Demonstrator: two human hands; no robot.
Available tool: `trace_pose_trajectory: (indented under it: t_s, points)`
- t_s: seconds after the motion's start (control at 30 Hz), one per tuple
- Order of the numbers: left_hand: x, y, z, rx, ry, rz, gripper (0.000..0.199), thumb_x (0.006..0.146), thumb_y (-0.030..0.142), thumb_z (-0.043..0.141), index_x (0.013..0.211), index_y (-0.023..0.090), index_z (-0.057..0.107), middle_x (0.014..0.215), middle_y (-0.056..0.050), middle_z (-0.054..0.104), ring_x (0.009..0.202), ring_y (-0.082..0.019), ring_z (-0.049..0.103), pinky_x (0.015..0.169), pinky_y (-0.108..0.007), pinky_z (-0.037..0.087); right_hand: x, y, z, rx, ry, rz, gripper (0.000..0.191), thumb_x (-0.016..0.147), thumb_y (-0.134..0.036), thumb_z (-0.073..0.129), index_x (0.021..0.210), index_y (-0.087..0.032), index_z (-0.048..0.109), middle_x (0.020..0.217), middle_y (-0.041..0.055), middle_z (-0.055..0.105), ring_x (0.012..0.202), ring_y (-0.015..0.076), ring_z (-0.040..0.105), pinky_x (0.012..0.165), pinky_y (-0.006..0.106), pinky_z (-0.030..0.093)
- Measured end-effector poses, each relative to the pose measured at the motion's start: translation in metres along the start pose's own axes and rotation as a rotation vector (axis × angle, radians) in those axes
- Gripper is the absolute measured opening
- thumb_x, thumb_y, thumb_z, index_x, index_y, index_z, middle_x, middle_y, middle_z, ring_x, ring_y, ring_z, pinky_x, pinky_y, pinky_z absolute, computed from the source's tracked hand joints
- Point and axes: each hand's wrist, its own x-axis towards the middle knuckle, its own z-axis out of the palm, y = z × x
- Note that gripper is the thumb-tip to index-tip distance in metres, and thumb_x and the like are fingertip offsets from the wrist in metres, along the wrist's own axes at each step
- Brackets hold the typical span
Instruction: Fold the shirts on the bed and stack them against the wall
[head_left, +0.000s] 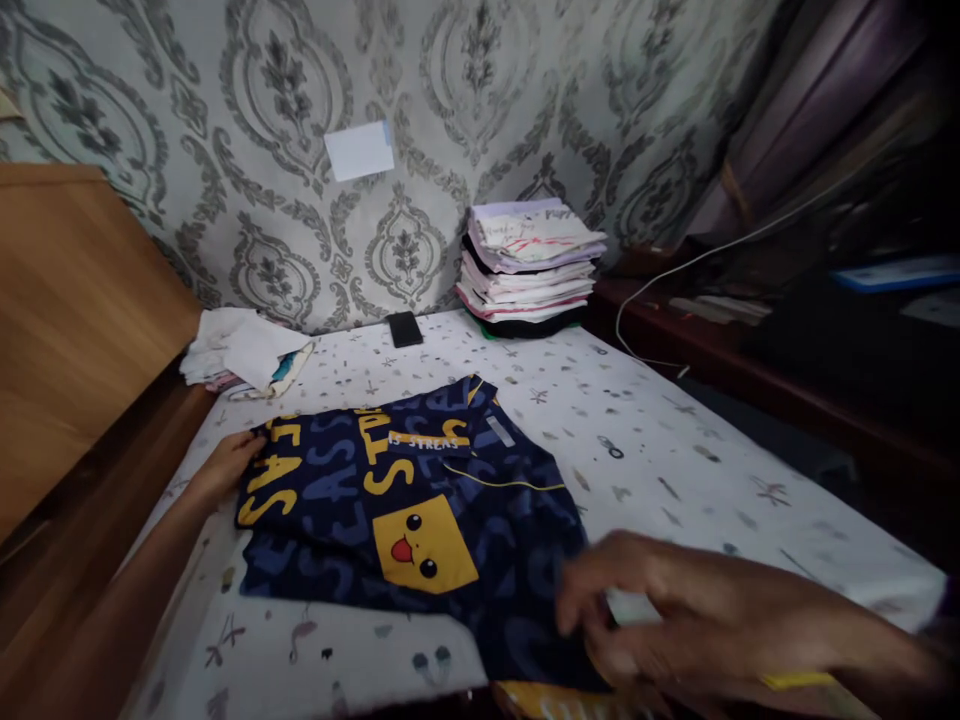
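Left hand [230,463] has its grip closed on the shirt [337,520]'s edge! Right hand [660,600], blurred, curls over the near end; can't tell if its grip holds cloth. The shirt's band reads "IS STREAS", across the sheet [630,450], phone [405,329] and clothes stack [529,265] beyond.

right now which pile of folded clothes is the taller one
The pile against the wall, right of the black phone; it has many layers, while the pile by the wooden board is low.
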Motion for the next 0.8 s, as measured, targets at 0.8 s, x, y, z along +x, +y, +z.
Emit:
trace_pose_trajectory:
  t_s: [0.8]
  points:
    - [0.047,0.007,0.012,-0.174,0.109,0.054,0.032,0.056,0.036,0.073,0.080,0.017,0.065,0.071,0.000,0.070,0.069,-0.020,0.065,0.059,-0.025,0.050,0.278,0.141,-0.024,0.216,0.618,0.387,0.008,0.087,-0.017,0.051,0.081,-0.017,0.056,0.071,0.0048,0.067,0.066,0.0173,0.070,0.061,0.028,0.056]
